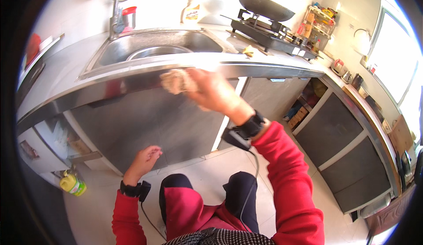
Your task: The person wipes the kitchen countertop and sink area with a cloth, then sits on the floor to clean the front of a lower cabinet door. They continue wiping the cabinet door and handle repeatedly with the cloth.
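Note:
My right hand (211,89) grips a crumpled beige cloth (178,81). The cloth is up against the dark front edge of the counter (142,78), just below the sink, and the hand is slightly blurred. Lower and to the left, my left hand (144,160) hangs in front of a grey cabinet door (148,122). Its fingers are loosely curled and I see nothing in them. A steel sink (198,41) with a round metal basin (160,50) in it lies above the cloth. Both wrists wear black straps with cables.
A wok (266,7) sits on a gas stove (264,35) to the sink's right. A yellowish scrap (248,51) lies near the counter edge. A yellow jug (72,184) stands on the floor at left. Another counter (363,103) with kettles and boards runs along the right.

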Available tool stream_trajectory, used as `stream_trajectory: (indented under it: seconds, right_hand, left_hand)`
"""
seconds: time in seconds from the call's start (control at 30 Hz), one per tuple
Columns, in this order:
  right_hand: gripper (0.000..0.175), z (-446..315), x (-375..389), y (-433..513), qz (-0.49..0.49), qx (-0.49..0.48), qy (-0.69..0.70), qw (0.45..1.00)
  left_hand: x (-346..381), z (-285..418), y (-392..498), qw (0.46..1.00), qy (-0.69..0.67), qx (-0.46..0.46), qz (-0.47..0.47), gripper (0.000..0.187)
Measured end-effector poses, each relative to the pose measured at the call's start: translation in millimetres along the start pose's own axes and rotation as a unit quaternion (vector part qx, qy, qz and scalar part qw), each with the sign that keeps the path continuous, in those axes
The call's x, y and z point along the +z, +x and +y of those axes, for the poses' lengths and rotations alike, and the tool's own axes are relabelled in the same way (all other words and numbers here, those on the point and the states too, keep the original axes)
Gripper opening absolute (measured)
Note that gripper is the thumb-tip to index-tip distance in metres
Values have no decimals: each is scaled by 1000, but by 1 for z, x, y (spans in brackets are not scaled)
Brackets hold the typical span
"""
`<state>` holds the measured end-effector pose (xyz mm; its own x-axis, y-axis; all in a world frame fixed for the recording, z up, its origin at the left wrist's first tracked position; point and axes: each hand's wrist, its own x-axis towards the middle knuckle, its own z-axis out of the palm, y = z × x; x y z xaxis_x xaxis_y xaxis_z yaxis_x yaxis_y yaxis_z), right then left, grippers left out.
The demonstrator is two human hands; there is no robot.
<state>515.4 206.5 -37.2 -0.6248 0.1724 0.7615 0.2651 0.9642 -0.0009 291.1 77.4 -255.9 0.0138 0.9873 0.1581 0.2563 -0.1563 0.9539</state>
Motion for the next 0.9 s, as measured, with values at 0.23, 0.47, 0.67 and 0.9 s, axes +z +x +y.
stream_trajectory:
  seconds: [0.23,0.47,0.67,0.9]
  right_hand:
    - [22,161,-121,-20,85,92,-338,933]
    - [53,241,-107,-42,-15,212,-412,886]
    - [44,232,-69,-31,-39,171,-256,951]
    - [29,226,-69,-24,-6,248,-144,958]
  left_hand:
    - [-9,-18,4,997,13,-66,34,21]
    - [-5,1,6,998,10,-46,52,21]
    - [-3,13,11,997,26,-59,43,21]
    - [5,18,21,996,-4,1,91,26]
